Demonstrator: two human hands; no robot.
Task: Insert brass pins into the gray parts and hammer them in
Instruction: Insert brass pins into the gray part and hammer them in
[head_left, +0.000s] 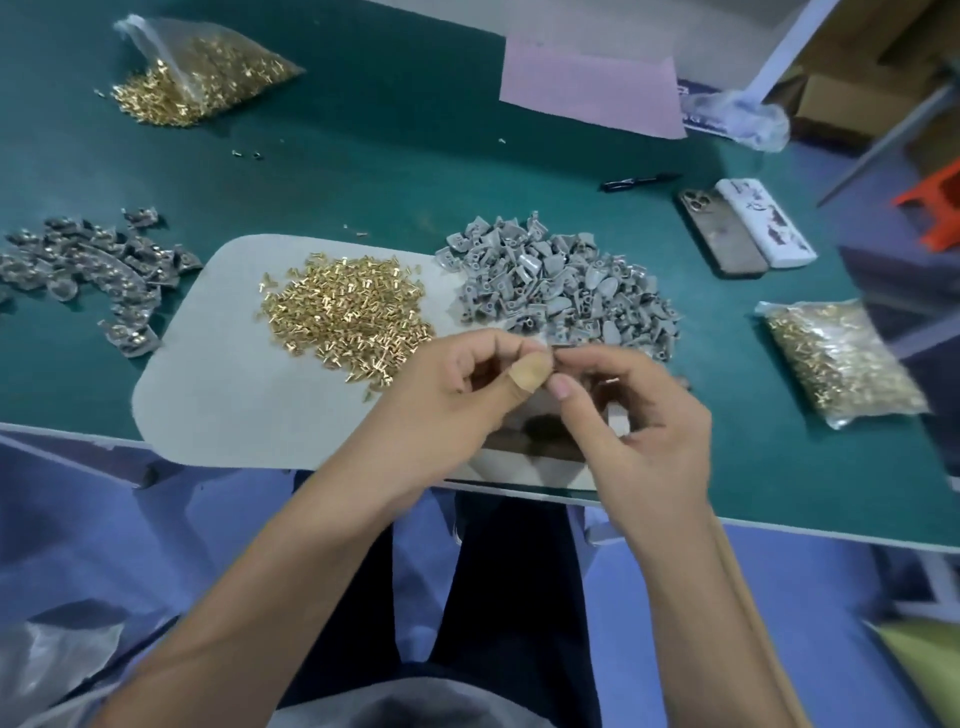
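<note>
A: How far along are you, judging by the tabletop (395, 171)?

B: Partway, I'd say; the darker heap of finished-looking parts (88, 270) at the left edge of the frame suggests a fair batch is done; but the pile of gray parts (561, 283) at centre right is large, and so is the loose heap of brass pins (345, 306) on the pale mat (218, 374).

A: And your hands?

B: Your left hand (462, 384) and right hand (628, 410) meet at mid-frame, just below the gray pile; the fingers (563, 387) of both are curled close, pinching something small between them; it looks like one gray part, though blur hides whether a pin is in it.

A: What's left?

B: Most of it, likely; two bags of pins, upper left (202, 73) and right (836, 358), are well stocked; no hammer is plainly visible.
</note>
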